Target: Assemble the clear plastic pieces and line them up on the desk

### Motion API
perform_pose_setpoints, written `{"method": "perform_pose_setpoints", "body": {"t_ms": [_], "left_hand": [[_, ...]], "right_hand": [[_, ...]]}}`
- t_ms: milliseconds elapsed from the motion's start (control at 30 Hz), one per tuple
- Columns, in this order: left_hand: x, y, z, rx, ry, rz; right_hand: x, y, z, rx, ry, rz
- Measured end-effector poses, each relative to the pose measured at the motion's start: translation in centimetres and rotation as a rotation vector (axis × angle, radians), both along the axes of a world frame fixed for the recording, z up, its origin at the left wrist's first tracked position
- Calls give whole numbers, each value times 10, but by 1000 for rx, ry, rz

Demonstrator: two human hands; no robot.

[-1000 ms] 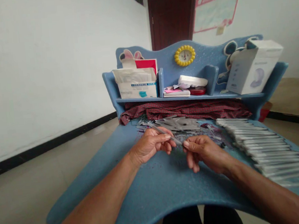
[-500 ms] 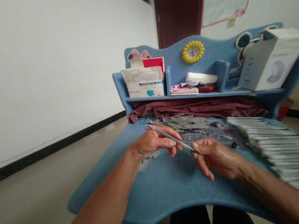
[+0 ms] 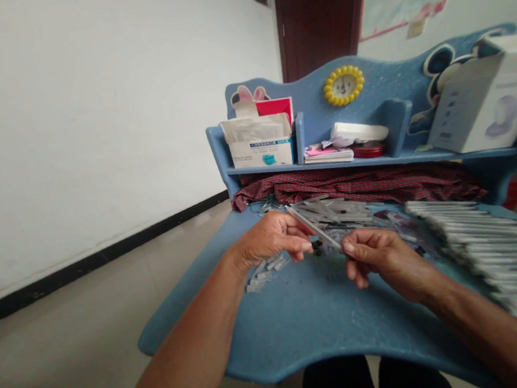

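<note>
My right hand point(image 3: 376, 256) pinches the near end of a slim clear pen barrel point(image 3: 314, 227) between thumb and forefinger. The barrel slants up and left, its far end beside the knuckles of my left hand point(image 3: 281, 237). The thumb and fingers of that left hand are drawn together; whatever may be between them is hidden. Small black pieces point(image 3: 317, 248) show right by its fingertips. Below it, several short clear plastic pieces point(image 3: 266, 272), like pen caps, lie on the blue desk point(image 3: 299, 330). Behind both hands is a loose pile of clear and grey plastic pieces point(image 3: 333, 210).
A long stack of pen barrels point(image 3: 487, 245) covers the desk's right side. A checked cloth point(image 3: 367, 185) lies under the shelf. On the shelf stand a mask box point(image 3: 261, 151), papers point(image 3: 328, 157), a red tin point(image 3: 368, 150) and a white carton point(image 3: 482, 99). A yellow clock point(image 3: 343, 86) hangs above.
The barrel crossed over my left hand before; now it runs past the far side of the fingers. My right fingers have curled in more. The view has shifted slightly left.
</note>
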State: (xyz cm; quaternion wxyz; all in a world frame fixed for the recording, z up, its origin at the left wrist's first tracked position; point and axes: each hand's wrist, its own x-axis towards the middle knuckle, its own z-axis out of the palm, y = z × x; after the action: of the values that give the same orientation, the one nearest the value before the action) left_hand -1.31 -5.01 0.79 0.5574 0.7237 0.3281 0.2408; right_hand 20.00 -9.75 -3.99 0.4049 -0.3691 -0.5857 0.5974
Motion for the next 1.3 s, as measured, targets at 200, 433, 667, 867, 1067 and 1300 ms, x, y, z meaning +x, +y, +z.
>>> {"method": "perform_pose_setpoints", "body": {"t_ms": [200,433,667,867,1067,1300], "left_hand": [[-31,19,6,351,486,271],[-39,20,7,556,891,217],[-37,24,-3,574,947,198],[-33,24,-6,550,944,229],[-32,22,-4,534,933,250],[-31,22,-6,526,925,260]], "right_hand": [[3,6,-4,103,-266,-89],[-6,1,-16,219,-506,-14],[-14,-2,-17,350,-642,-46],[-21,-1,-16,385,-668,-75],[-21,-1,-18,367,-666,-64],[-24,0,-17,398,-691,-73]]}}
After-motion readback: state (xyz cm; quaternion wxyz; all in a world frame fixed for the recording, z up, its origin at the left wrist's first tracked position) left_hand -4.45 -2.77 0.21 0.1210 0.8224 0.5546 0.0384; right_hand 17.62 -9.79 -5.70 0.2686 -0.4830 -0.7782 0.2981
